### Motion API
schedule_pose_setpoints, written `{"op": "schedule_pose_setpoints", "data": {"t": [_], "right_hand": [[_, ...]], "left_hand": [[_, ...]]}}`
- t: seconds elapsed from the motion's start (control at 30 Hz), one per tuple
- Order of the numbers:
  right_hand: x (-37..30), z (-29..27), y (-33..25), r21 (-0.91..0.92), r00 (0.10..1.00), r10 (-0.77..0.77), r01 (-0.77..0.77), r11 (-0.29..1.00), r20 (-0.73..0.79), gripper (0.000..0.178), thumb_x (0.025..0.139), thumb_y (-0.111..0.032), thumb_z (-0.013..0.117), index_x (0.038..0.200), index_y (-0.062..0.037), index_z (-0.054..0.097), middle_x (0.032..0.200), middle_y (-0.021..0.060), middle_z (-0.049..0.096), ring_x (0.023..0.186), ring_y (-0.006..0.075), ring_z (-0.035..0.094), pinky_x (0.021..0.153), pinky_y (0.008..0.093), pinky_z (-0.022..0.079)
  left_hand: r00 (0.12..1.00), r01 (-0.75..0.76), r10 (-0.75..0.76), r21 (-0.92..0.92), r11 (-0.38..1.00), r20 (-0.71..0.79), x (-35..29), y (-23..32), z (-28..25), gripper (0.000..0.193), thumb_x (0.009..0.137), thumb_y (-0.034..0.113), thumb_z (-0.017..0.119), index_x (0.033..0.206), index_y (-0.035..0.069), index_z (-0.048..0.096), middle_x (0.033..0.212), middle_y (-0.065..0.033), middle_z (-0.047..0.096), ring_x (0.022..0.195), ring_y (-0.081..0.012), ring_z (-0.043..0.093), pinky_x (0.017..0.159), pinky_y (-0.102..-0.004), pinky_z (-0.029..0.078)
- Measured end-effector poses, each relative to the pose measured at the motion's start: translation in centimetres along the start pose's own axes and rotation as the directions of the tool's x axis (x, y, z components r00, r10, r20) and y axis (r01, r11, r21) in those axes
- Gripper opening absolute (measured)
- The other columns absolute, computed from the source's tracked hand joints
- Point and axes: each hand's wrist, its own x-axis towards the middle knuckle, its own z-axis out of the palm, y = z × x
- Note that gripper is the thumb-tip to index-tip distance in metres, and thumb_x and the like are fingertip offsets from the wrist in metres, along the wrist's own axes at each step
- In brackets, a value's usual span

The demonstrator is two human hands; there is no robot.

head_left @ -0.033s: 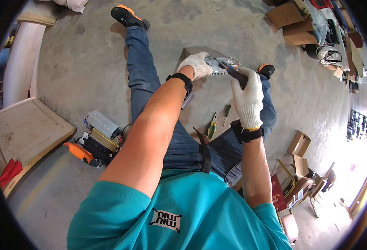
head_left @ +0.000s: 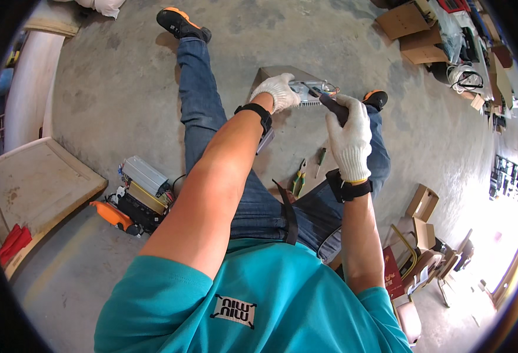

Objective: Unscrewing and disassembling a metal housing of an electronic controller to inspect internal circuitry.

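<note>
Metal unit (head_left: 307,90) unchanged, work seemingly ongoing; left hand (head_left: 280,93) touching it, finger grip unclear; right hand (head_left: 352,128), fingers curled round dark-handled tool (head_left: 335,110).

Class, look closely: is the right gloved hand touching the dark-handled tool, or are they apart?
Touching. The head view shows the right hand wrapped around the dark-handled tool, its handle lying against the glove between thumb and fingers.

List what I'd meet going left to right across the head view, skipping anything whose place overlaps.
Red cloth → silver metal box → gloved left hand → green-handled screwdriver on the floor → gloved right hand → coil of white cable.
</note>
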Motion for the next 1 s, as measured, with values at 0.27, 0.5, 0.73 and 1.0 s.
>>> {"op": "schedule_pose_setpoints", "data": {"t": [0.27, 0.5, 0.73, 1.0], "right_hand": [[-0.1, -1.2, 0.4, 0.053, 0.982, 0.116, -0.125, 0.991, 0.152, 0.031, 0.094, -0.014, 0.074, 0.124, -0.0047, 0.071, 0.119, 0.0184, 0.071, 0.108, 0.0379, 0.073, 0.096, 0.0455, 0.059], [-0.3, -2.2, 0.5, 0.111, 0.951, 0.275, -0.291, 0.950, 0.140, 0.033, 0.098, -0.024, 0.076, 0.123, -0.0031, 0.074, 0.113, 0.0177, 0.077, 0.102, 0.0325, 0.076, 0.093, 0.0398, 0.058], [0.8, -2.7, 0.8, 0.297, 0.911, 0.347, -0.403, 0.866, 0.224, 0.041, 0.093, -0.028, 0.082, 0.124, -0.0027, 0.076, 0.099, 0.0103, 0.077, 0.094, 0.0198, 0.072, 0.089, 0.0331, 0.056], [2.6, 3.0, 0.4, 0.322, 0.833, 0.463, -0.547, 0.773, 0.304, 0.029, 0.090, -0.028, 0.081, 0.111, -0.0085, 0.076, 0.093, 0.0060, 0.076, 0.080, 0.0150, 0.070, 0.078, 0.0331, 0.056]], "left_hand": [[1.000, 0.003, -0.002, 0.042, 0.999, -0.016, 0.2, 0.1, 0.0, 0.081, 0.081, 0.031, 0.076, 0.158, 0.009, 0.059, 0.114, -0.0227, 0.081, 0.086, -0.0314, 0.079, 0.078, -0.0432, 0.062], [1.000, 0.008, -0.008, 0.032, 0.999, -0.017, -0.3, 0.3, -0.2, 0.079, 0.082, 0.032, 0.076, 0.157, 0.011, 0.061, 0.116, -0.0221, 0.080, 0.088, -0.0308, 0.079, 0.078, -0.0434, 0.062], [0.999, 0.045, -0.045, 0.056, 0.997, 0.010, -0.2, 0.5, -0.5, 0.081, 0.082, 0.033, 0.075, 0.158, 0.012, 0.059, 0.120, -0.0227, 0.080, 0.094, -0.0330, 0.079, 0.083, -0.0439, 0.062], [0.999, 0.046, -0.046, 0.030, 0.998, -0.007, -0.7, 1.0, -0.8, 0.082, 0.083, 0.031, 0.076, 0.161, 0.013, 0.058, 0.127, -0.0224, 0.079, 0.108, -0.0343, 0.079, 0.094, -0.0444, 0.062]]}}
